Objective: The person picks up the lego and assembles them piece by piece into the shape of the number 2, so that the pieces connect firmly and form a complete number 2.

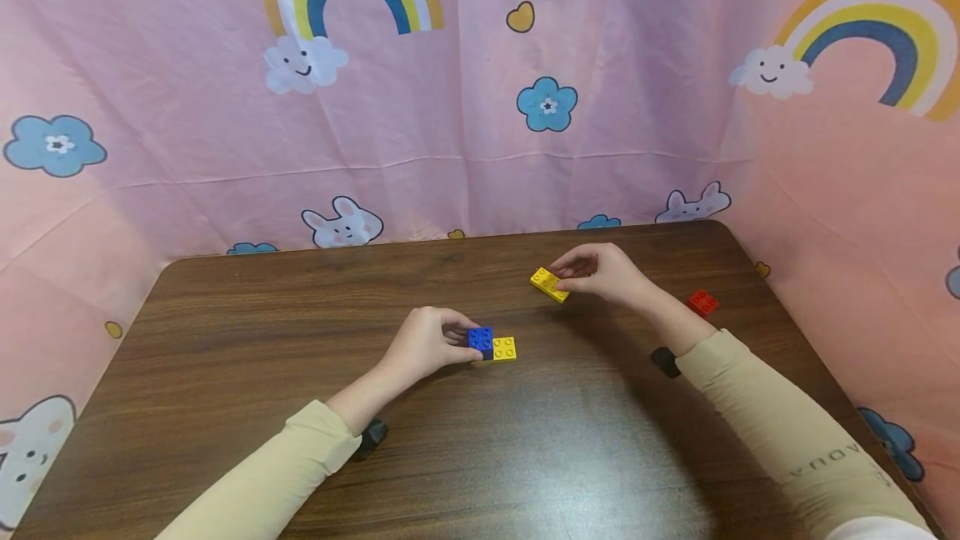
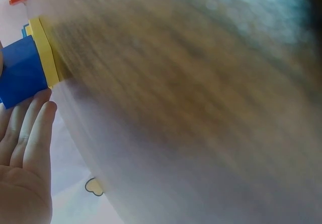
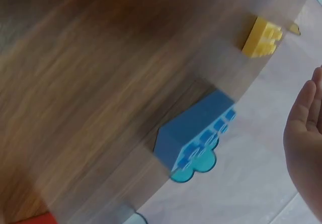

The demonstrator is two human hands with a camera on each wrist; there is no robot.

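Note:
In the head view my left hand [image 1: 423, 344] pinches a blue toy brick [image 1: 481, 340] between thumb and fingers. A flat yellow brick [image 1: 505, 348] shows at its right side. The left wrist view has the blue brick [image 2: 22, 70] against the yellow piece [image 2: 45, 53], the left hand [image 2: 27, 148] beside them. Further back and right, my right hand [image 1: 603, 275] pinches a longer yellow brick [image 1: 550, 284], thumb on its near side. In the right wrist view the right hand [image 3: 307, 128] is only partly seen, apart from a long blue brick [image 3: 193, 131] and a yellow brick [image 3: 262, 38].
A red brick [image 1: 703, 302] lies by the table's right edge, beyond the right forearm. The long blue brick cannot be made out in the head view. Brown wood tabletop [image 1: 262, 340] meets a printed pink curtain [image 1: 487, 123] at the back and sides.

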